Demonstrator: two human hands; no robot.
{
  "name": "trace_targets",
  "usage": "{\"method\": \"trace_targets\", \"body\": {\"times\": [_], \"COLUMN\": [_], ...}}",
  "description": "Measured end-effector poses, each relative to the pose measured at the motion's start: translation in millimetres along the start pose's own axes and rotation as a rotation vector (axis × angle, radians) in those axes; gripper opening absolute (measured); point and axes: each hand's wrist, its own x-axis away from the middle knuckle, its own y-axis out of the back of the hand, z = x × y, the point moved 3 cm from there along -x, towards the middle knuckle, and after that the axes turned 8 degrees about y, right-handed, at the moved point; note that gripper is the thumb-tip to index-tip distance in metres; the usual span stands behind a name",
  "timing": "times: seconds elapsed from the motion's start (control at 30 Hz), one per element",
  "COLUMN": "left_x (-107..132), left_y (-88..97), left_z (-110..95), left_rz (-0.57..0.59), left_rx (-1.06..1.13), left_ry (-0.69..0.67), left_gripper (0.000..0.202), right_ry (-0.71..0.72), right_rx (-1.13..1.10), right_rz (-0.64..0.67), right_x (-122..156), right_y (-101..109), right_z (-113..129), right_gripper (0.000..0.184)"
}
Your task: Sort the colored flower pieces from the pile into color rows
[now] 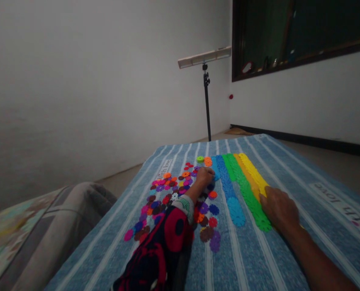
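Flat plastic snowflake discs lie in overlapping coloured rows on the striped cloth. My left hand [205, 177] is closed, its fingertips pinching at the light blue discs [215, 170] by the far end of the dark blue row [224, 173]. My right hand [279, 206] rests over the near part of the yellow row [253, 167], thumb apart from the fingers, hiding some discs. Between the hands run the green row [249, 196] and a light blue stretch [236, 212]. Under and left of my left forearm spreads a mixed heap of loose discs [160, 188].
Orange discs [208, 161] and a light green stack [200, 159] sit past my left hand. The blue striped tablecloth [289, 258] covers the table. A black stand [207, 101] with a light panel rises behind it. Grey fabric [64, 226] lies at the left.
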Motion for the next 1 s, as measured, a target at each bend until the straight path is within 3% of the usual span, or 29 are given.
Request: {"method": "trace_targets", "body": {"times": [0.33,0.53,0.73,1.0], "left_x": [-3.5,5.5,23.8,66.4], "left_y": [-9.8,5.5,63.4,164.7], "left_z": [-9.5,-9.9,19.9,103.7], "left_rz": [-0.030,-0.101,-0.158,-0.247], "left_rx": [-0.254,-0.345,-0.429,-0.504], "left_ry": [-0.102,-0.118,-0.048,0.209], "left_gripper": [0.023,0.027,0.027,0.014], "right_ry": [-0.010,-0.008,-0.012,0.009], "right_rx": [0.007,0.010,-0.003,-0.024], "right_rz": [0.002,-0.004,-0.010,-0.008], "right_x": [-0.7,-0.6,-0.5,1.5], "right_y": [0.3,-1.2,-3.4,-8.1], "right_z": [-0.7,-1.6,-3.4,-6.2], "right_gripper": [0.023,0.023,0.025,0.028]}}
